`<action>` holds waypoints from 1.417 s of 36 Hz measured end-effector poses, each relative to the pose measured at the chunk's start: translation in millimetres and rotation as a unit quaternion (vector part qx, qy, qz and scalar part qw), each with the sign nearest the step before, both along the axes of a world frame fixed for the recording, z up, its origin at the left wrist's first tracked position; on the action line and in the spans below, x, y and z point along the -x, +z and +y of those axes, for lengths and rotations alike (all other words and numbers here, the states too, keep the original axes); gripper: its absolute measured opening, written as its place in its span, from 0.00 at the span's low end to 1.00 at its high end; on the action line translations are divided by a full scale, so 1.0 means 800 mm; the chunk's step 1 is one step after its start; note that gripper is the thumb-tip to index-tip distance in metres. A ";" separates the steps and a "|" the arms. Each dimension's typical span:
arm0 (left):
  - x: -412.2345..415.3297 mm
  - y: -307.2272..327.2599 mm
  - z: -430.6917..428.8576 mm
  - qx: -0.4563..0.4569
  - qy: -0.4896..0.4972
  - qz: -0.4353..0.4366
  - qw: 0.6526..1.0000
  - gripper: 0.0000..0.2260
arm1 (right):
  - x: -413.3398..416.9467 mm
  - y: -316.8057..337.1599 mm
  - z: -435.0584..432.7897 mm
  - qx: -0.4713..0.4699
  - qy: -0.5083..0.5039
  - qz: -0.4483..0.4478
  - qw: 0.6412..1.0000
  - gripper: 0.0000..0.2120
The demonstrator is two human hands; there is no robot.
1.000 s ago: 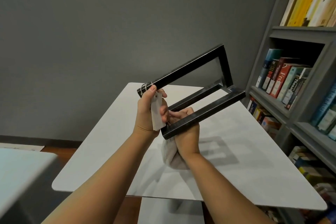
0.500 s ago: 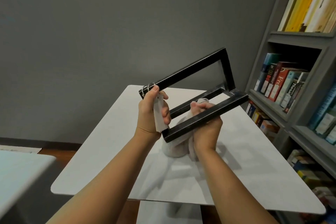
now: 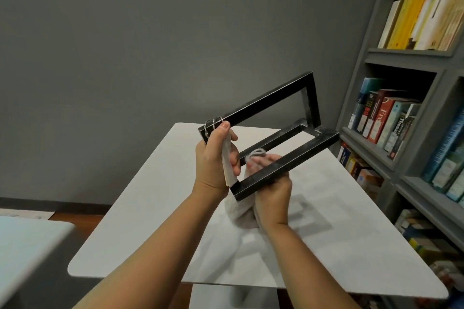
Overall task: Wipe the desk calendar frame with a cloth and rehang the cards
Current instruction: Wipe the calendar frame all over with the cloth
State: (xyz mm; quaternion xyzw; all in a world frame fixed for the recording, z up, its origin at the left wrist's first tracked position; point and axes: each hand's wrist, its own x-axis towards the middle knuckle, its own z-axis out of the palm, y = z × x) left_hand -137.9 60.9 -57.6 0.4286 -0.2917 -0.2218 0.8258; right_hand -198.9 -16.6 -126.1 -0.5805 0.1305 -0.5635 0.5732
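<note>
I hold a black metal calendar frame (image 3: 266, 101) tilted in the air above the white table (image 3: 140, 208). My left hand (image 3: 213, 160) grips its left end, where two silver rings (image 3: 212, 123) hang, and presses the pale cards (image 3: 229, 163) against the palm. My right hand (image 3: 272, 188) is wrapped around the frame's near base bar with a light grey cloth (image 3: 242, 211). The cloth bunches above the bar and hangs below my hand.
A grey bookshelf (image 3: 406, 113) full of books stands close on the right. A grey wall is behind the table. Another white surface (image 3: 27, 246) sits at the lower left, with wooden floor between.
My right hand slid with the cloth along the near bar toward the right, then came partway back toward the left end. My left hand kept its hold.
</note>
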 end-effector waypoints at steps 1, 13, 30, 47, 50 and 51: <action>0.001 0.000 0.000 0.000 0.000 -0.005 1.000 0.21 | 0.001 -0.003 0.005 0.023 0.014 0.029 0.999 0.09; -0.003 0.011 0.003 -0.029 -0.013 -0.065 0.997 0.20 | 0.008 0.021 -0.019 0.017 -0.011 0.000 1.000 0.07; -0.023 -0.020 0.008 -0.065 0.129 -0.134 0.980 0.20 | 0.055 -0.006 -0.112 -0.065 -0.159 0.258 0.951 0.01; -0.040 -0.101 0.002 -0.145 0.184 -0.158 0.959 0.25 | 0.037 0.002 -0.076 0.221 -0.127 0.354 0.900 0.04; -0.040 -0.105 0.001 -0.146 0.191 -0.161 0.957 0.23 | 0.024 -0.022 -0.069 0.252 -0.068 0.515 0.817 0.10; -0.039 -0.105 0.002 -0.145 0.193 -0.163 0.957 0.22 | 0.021 -0.023 -0.068 0.276 -0.072 0.570 0.770 0.09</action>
